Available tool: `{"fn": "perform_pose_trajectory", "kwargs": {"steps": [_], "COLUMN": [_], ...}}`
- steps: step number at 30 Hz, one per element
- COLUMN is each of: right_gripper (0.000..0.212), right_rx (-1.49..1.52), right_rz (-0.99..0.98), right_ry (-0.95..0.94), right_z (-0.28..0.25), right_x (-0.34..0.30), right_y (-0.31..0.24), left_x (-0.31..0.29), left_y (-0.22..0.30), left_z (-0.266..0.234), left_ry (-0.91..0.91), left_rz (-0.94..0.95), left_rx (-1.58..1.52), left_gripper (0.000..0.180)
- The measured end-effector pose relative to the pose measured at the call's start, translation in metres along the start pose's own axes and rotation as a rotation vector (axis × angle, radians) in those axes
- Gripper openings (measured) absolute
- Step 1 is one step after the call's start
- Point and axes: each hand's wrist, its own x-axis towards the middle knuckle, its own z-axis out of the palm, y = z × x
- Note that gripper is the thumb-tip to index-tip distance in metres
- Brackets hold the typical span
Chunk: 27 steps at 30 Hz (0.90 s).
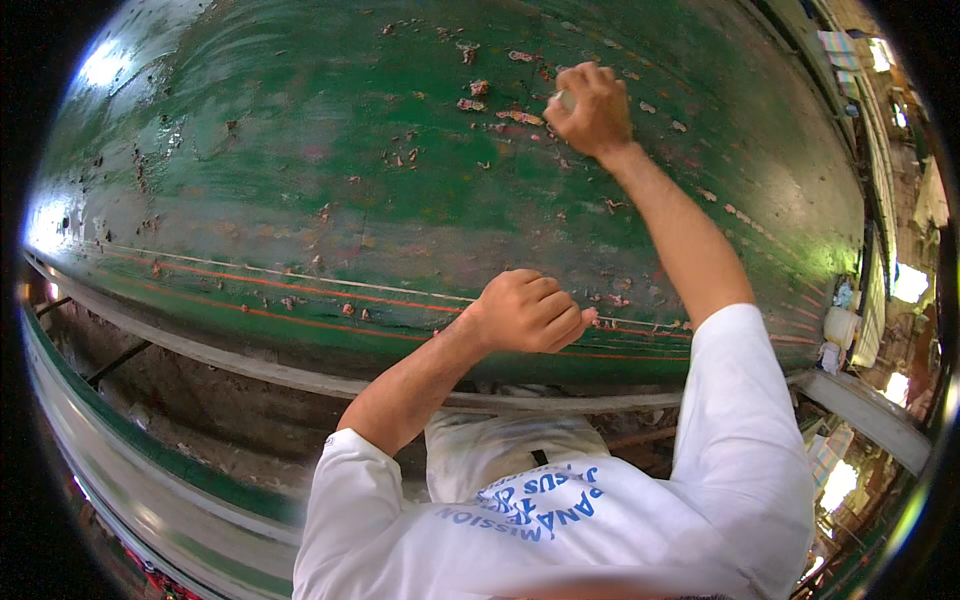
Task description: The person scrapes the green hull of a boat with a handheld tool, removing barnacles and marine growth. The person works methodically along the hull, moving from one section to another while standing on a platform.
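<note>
A long green tabletop (400, 200) lies wet and smeared before me, with pinkish crumbs and scraps scattered over it. My right hand (597, 108) reaches far over it, its fingers curled round a small pale, rounded piece (567, 100) whose kind I cannot make out. Just left of that hand are several reddish clumps (479, 88). My left hand (532, 312) is closed in a fist above the near edge, by the orange and white lines. A pinkish bit shows by its thumb; what the fist holds, if anything, is hidden.
A pale rail (240, 365) runs along the table's near side. Beyond a gap at the lower left is another long green and grey surface (190, 490). At the right end stand a white container (840, 327), a metal beam (870, 415) and hanging cloths (838, 50).
</note>
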Motion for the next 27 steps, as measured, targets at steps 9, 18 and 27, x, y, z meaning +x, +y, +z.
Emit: {"fn": "perform_pose_trajectory", "kwargs": {"steps": [9, 18, 27], "right_gripper": [0.024, 0.02, 0.019], "right_rx": [0.103, -0.024, -0.05], "right_rz": [-0.089, 0.067, 0.038], "right_ry": [0.046, 0.072, 0.019], "right_z": [0.009, 0.017, -0.005], "right_x": [0.008, 0.035, 0.012], "right_y": [-0.02, -0.007, 0.032], "left_x": [-0.003, 0.007, 0.001], "left_y": [0.0, -0.004, -0.008], "left_z": [0.002, 0.003, 0.002], "left_ry": [-0.034, -0.016, -0.009], "left_rz": [-0.019, 0.033, 0.033], "left_rx": [0.073, 0.11, 0.149], "left_gripper": [0.045, 0.046, 0.045]}}
